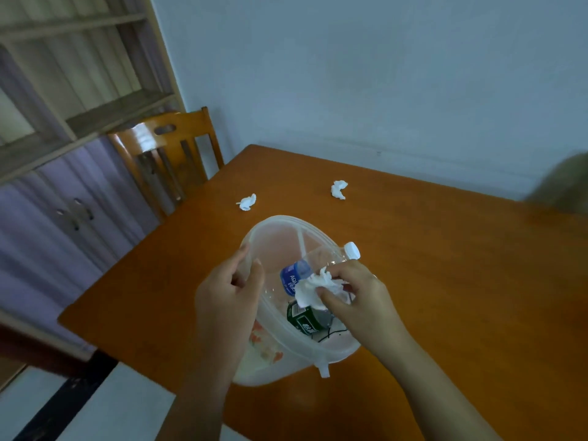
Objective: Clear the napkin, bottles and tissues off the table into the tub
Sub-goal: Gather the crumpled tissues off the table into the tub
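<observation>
A translucent white tub (276, 227) with a flower print stands near the front of the wooden table (445, 281). My left hand (227, 291) grips its left rim. Over the tub's opening my right hand (356, 297) pinches a crumpled white tissue (313, 289). Inside the tub lie a clear bottle with a blue label and white cap (318, 265) and a green-labelled bottle (305, 316). Two crumpled tissues rest on the table beyond the tub, one to the left (247, 202) and one to the right (339, 189).
A wooden chair (171, 154) stands at the table's far left corner, in front of a shelf unit with purple curtains (63, 122). A blurred object (566, 183) shows at the right edge. The wall runs along the table's far side.
</observation>
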Motion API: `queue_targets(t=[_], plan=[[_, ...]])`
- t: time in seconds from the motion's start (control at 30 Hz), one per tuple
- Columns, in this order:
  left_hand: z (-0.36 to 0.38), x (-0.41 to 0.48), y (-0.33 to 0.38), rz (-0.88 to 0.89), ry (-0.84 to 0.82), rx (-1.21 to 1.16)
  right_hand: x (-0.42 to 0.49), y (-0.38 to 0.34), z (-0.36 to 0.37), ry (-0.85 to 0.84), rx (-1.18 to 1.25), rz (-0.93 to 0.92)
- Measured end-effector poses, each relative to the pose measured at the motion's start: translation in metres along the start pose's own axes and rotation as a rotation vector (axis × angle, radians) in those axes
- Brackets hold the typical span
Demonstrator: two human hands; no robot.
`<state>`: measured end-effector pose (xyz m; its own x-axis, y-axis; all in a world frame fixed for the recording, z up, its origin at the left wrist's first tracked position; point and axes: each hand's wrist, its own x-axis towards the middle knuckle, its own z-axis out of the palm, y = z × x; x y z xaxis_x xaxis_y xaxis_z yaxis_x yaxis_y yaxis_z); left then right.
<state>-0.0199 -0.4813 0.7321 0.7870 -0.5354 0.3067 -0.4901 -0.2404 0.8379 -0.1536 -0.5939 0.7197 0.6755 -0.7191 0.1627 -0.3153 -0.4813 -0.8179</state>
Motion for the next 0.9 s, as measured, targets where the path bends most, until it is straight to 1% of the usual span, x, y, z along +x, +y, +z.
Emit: queue_targets(t=[0.1,0.17,0.37,0.53,0.67,0.9], plan=[[-0.015,-0.008,-0.007,-0.058,0.097,0.047,0.001,-0.008,0.005,-0.138,-0.011,-0.077],[-0.027,-0.013,-0.01,-0.12,0.17,0.071,0.004,-0.014,0.01,-0.192,-0.023,-0.135],[-0.078,-0.025,-0.033,-0.247,0.362,0.16,0.008,-0.04,0.04,-0.182,-0.167,-0.351],[-0.129,-0.031,-0.061,-0.299,0.482,0.136,0.008,-0.068,0.091,-0.216,-0.249,-0.418],[-0.175,-0.024,-0.094,-0.316,0.503,0.15,0.009,-0.096,0.136,-0.215,-0.309,-0.449],[-0.267,0.005,-0.153,-0.315,0.466,0.098,0.012,-0.155,0.226,-0.173,-0.379,-0.41]])
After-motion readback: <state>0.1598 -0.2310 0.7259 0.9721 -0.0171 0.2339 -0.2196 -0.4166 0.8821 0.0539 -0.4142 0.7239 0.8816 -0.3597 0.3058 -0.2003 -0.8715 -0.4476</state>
